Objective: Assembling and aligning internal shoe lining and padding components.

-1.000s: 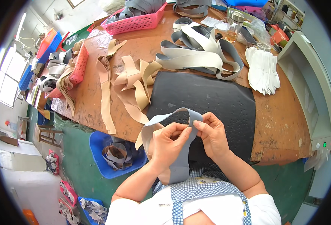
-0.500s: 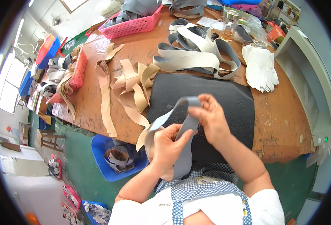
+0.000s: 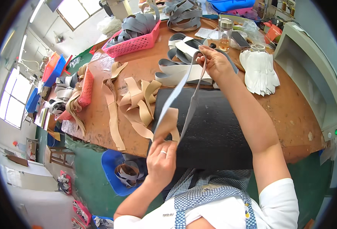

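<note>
Above the black mat (image 3: 218, 129), a long grey strip (image 3: 191, 107) is drawn up in a narrow loop between my hands. My right hand (image 3: 213, 64), far forward near the mat's back edge, pinches the top of the loop. My left hand (image 3: 161, 162), wearing a ring, is closed around the strip's lower ends at the mat's front left corner. A beige strip (image 3: 169, 122) curls up at the same hand; how it sits in the fingers is partly hidden. Loose beige strips (image 3: 139, 93) lie left of the mat, and grey-and-white strips (image 3: 174, 75) lie behind it.
A stack of white pieces (image 3: 260, 72) lies at the right, beside a grey machine housing (image 3: 309, 68). Pink baskets (image 3: 134, 45) of strips stand at the back and left. A glass jar (image 3: 225, 36) stands at the back. A blue tub (image 3: 109, 173) sits below the table's left edge.
My right hand has moved up and away from me, pulling the grey strip into a long, taut loop. My left hand has turned over, its back now showing. The view has shifted slightly.
</note>
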`<state>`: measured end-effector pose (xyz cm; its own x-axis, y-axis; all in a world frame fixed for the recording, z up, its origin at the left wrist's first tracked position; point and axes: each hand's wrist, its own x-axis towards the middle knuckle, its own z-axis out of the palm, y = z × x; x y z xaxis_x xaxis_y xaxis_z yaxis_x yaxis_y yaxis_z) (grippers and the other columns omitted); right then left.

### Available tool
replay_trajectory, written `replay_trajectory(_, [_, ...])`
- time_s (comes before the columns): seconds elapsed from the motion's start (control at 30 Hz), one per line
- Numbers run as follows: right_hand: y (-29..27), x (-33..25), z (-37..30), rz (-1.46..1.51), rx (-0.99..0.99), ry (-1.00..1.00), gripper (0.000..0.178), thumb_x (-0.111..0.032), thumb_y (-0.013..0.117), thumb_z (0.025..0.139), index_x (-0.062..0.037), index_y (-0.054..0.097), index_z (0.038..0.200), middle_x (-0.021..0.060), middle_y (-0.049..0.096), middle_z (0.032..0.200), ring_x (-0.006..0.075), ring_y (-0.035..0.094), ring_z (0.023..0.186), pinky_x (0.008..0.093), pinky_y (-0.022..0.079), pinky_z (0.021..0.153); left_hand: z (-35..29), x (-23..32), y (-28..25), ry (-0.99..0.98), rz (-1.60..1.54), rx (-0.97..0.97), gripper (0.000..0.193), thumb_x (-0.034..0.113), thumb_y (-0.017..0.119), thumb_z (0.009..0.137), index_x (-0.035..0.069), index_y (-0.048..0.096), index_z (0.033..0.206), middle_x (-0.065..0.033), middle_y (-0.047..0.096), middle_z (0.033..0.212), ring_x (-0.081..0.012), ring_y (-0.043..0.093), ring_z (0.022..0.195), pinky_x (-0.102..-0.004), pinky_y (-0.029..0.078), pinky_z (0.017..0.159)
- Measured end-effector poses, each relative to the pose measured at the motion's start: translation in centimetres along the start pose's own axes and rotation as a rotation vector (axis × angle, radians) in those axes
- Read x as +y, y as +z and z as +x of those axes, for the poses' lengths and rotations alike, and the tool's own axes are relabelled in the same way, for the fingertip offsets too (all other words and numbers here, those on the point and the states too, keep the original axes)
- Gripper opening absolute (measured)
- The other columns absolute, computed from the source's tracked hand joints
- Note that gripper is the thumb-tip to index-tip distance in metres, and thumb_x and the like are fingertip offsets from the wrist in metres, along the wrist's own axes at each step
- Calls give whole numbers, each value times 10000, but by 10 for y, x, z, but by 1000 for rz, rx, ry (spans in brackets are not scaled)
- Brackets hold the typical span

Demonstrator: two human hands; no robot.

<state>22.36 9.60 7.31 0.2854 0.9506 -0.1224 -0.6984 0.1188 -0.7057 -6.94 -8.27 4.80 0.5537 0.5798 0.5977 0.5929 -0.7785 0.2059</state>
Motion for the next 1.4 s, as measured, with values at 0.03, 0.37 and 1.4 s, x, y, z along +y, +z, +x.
replay_trajectory(0.03, [-10,1,-1,-4,3,3,263,-94,711,889,-8,571,1095,110,672,891,184,685,728,301,599,667,-1,-1,-4,35,124,-63,214,6,658,745,-29,646,955,-125,652,846,-268,650,863,-492,450,1003])
replay_trajectory(0.37, [-16,29,-237,-1313,-672,-393,607,119,556,727,-21,484,1314,161,611,993,229,643,768,320,531,628,20,22,18,266,-37,-290,304,40,642,699,-15,631,997,-76,589,828,-241,586,984,-633,257,1135])
replay_trajectory(1.4, [-61,55,-250,-776,-232,-204,179,-141,770,854,10,675,868,48,654,826,94,575,754,247,455,707,6,9,50,-1110,-1879,-143,353,136,599,973,42,538,1307,-102,637,1215,-225,645,1075,-363,525,916])
